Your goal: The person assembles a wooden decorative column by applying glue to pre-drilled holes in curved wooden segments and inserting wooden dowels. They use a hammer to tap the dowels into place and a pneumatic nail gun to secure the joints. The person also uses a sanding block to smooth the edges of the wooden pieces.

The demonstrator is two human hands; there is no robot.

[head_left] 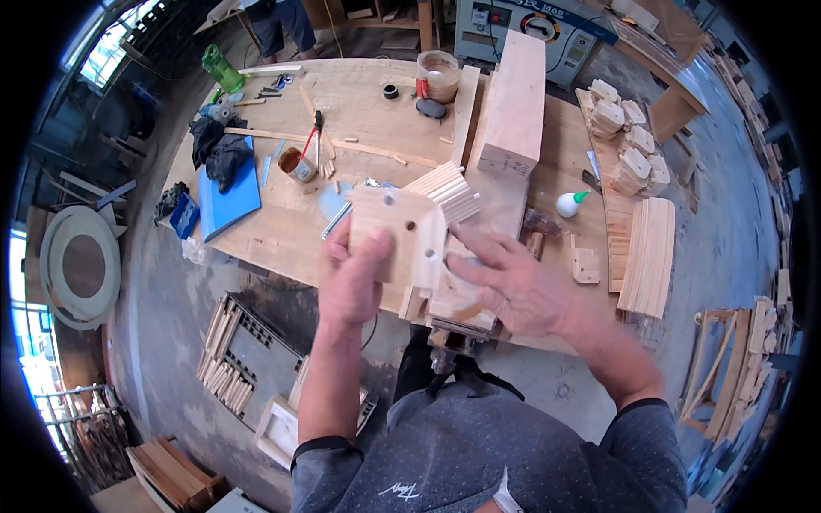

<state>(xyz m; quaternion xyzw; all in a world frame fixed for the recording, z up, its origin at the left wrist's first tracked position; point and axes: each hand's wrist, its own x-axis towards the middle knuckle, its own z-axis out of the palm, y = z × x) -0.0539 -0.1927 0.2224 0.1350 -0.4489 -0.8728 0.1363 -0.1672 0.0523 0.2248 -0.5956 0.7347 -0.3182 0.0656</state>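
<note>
My left hand is closed around a pale wooden piece with drilled round holes and a rounded corner, holding it up over the bench's near edge. Beside the piece's right edge is my right hand, its fingers apart and slightly blurred; whether a fingertip touches the wood is unclear. Just behind the piece lies a bundle of thin wooden sticks. Under my hands, a block of wood sits at a metal vise on the bench edge. Another drilled wooden piece rests to the right.
On the workbench stand a thick timber beam, a glue bottle with green tip, a brown-stained cup and a plastic tub. Stacked curved slats and shaped blocks lie right. A crate of sticks is on the floor.
</note>
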